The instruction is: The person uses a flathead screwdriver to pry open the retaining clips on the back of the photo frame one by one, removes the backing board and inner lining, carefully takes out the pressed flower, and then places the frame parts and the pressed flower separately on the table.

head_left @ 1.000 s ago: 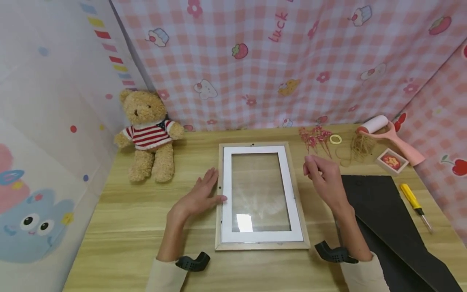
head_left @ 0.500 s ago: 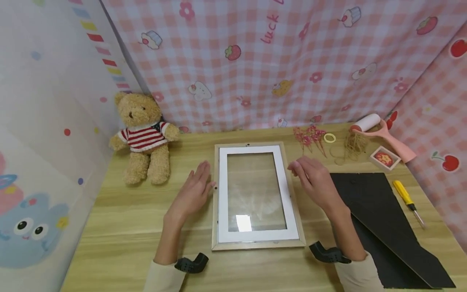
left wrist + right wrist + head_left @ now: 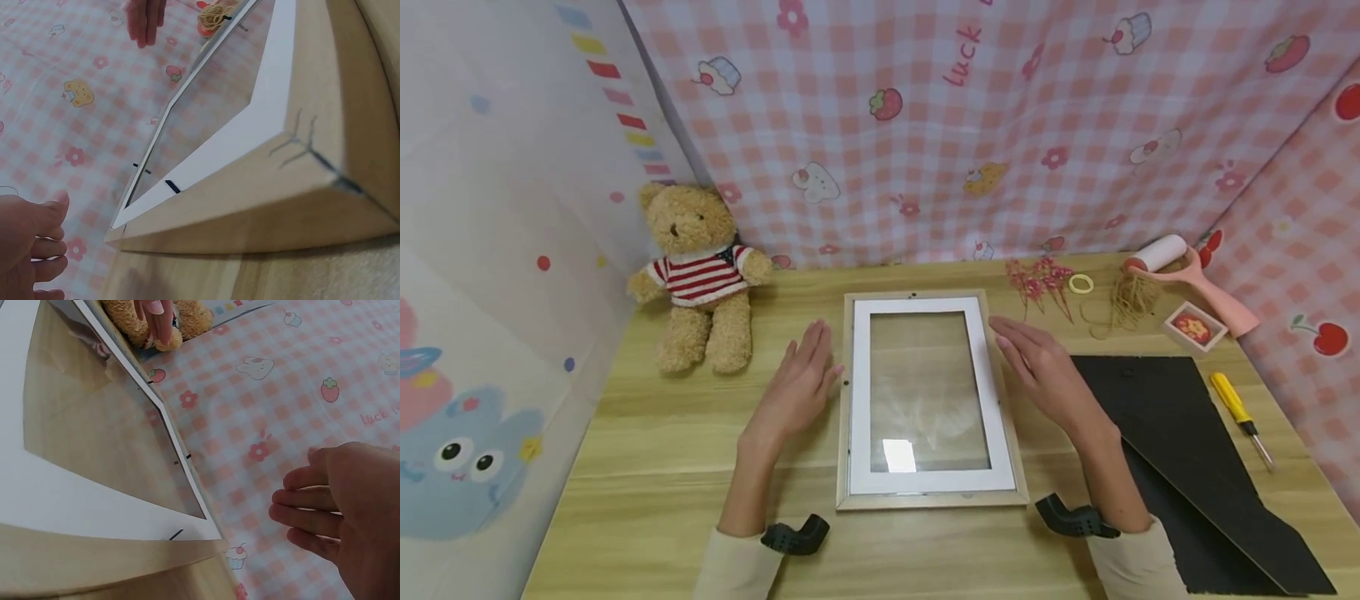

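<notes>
The head camera looks down from above at the whole table (image 3: 647, 467). Each wrist camera sits low and very close to the picture frame (image 3: 925, 400), looking across it toward the pink cloth wall (image 3: 1000, 125). All three views share the frame.

Pink checked curtain (image 3: 925, 125) behind wooden table (image 3: 647, 467)

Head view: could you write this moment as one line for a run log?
left hand: open, left of light wooden picture frame | right hand: open, right of it | frame: flat on wooden table | contact: cannot tell
</notes>
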Demonstrator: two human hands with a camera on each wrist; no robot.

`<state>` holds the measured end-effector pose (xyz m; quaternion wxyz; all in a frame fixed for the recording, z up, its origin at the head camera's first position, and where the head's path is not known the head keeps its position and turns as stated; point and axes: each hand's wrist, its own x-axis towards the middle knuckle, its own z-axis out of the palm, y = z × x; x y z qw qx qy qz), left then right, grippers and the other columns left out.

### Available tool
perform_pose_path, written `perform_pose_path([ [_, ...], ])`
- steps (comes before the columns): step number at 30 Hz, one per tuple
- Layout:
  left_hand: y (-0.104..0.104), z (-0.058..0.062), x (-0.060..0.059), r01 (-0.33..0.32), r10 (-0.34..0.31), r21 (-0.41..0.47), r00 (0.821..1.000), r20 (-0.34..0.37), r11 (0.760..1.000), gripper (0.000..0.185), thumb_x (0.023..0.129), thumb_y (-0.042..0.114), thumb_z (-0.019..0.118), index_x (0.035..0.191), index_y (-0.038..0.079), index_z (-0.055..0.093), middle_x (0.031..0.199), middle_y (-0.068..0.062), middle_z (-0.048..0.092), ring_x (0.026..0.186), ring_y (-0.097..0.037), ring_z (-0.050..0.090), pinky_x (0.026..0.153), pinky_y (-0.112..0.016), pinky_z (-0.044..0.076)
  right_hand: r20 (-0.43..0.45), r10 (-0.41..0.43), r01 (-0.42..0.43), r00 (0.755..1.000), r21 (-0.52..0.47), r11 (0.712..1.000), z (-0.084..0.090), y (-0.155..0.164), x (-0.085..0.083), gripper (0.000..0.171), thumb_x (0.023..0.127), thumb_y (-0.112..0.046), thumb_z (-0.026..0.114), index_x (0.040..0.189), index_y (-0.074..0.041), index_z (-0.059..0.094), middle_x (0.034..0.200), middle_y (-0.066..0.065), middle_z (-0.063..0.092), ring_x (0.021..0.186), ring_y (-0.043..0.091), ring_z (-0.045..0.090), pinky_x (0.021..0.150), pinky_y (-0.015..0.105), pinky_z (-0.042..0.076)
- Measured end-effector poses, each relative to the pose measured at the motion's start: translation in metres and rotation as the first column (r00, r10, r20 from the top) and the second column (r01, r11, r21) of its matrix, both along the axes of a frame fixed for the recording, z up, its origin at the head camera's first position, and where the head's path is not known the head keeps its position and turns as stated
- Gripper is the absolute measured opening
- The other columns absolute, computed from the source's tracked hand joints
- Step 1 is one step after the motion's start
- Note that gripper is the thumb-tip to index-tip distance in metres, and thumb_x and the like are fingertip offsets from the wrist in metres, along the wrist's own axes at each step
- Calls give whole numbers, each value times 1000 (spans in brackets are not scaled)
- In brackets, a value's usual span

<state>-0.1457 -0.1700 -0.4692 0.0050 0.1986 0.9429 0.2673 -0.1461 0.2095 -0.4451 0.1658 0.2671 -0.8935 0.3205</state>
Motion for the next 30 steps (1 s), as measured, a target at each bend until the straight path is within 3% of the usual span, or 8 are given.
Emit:
perform_pose_path([
  [2,5,9,2,0,1,-16,1000,21,1000,68,117,24,52,167,-14,26,176,-34,22,167,-47,21,135,-66,18,30,-1,1,1000,9,1000,-3,0,-1,37,109,3,61,145,11,65,147,31,66,136,51,64,110,66,53],
  [6,14,8,3,17,-14,-58,998,57,998,70,116,24,55,166,-16,26,176,-35,23,166,-48,23,136,-64,18,97,-6,5,995,12,1000,-13,2,-5,39,113,-5,58,148,11,62,152,32,61,141,51,59,113,67,50],
  [11,27,-7,3,13,-11,-33,997,79,999,74,115,29,58,163,-20,29,173,-39,25,165,-49,26,136,-66,17,130,-1,-3,992,29,1000,-58,17,-23,47,118,-26,52,155,2,60,159,28,58,147,45,56,121,60,47],
  [16,47,-12,6,-75,79,-30,987,140,997,81,109,25,67,162,-22,28,175,-40,19,164,-51,25,136,-63,19,162,-32,7,986,150,989,-104,35,-40,56,118,-41,51,161,-6,56,165,20,54,150,41,54,121,60,48],
  [19,56,-17,7,-139,136,17,983,127,990,80,105,20,69,161,-23,30,174,-41,20,162,-53,29,134,-62,25,163,-44,11,986,197,980,-112,38,-44,59,117,-44,52,160,-5,56,165,20,54,149,41,56,117,61,50],
  [23,60,-41,5,-188,182,126,982,58,974,78,100,12,67,159,-24,32,174,-41,20,159,-55,34,130,-62,34,164,-34,5,986,175,985,-99,31,-35,57,117,-41,52,157,1,58,161,24,57,147,42,58,118,59,51],
  [26,60,-63,-1,-201,205,159,979,-8,967,77,97,8,68,159,-23,34,174,-40,21,154,-55,42,122,-61,45,201,-30,-2,979,157,988,-64,15,-21,50,117,-29,56,151,8,60,155,31,59,144,47,59,118,61,50],
  [30,61,-72,-4,-217,223,137,974,-36,967,78,95,6,69,159,-22,35,173,-41,23,147,-55,51,112,-60,55,245,-34,-4,969,155,988,-30,0,-9,42,113,-13,61,144,16,62,150,38,59,141,54,58,116,67,49],
])
